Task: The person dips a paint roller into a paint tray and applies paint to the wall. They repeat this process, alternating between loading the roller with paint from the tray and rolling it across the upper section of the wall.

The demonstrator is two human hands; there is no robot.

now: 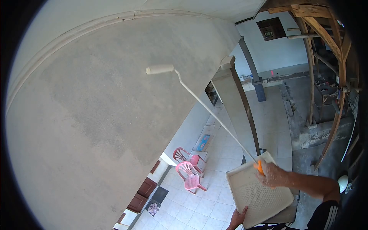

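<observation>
My right hand [275, 176] is wrapped round the orange handle of a paint roller [211, 111]. The roller's long thin rod runs up and to the left, and its pale sleeve [161, 69] overlaps the grey, patchy wall [96, 111] high up. Lower down, my left hand [238, 218] grips the near left edge of a beige paint tray [249, 195], thumb over its rim. The tray is tilted, its ribbed bottom coated with paint, and my right hand is in front of its upper right part.
Far below, two pink plastic chairs [189, 176] stand on the white tiled floor [214, 184]. A pillar [234, 96] rises right of the wall. Wooden posts and beams [324, 34] fill the right side. A pale moulding [134, 15] runs along the wall's top.
</observation>
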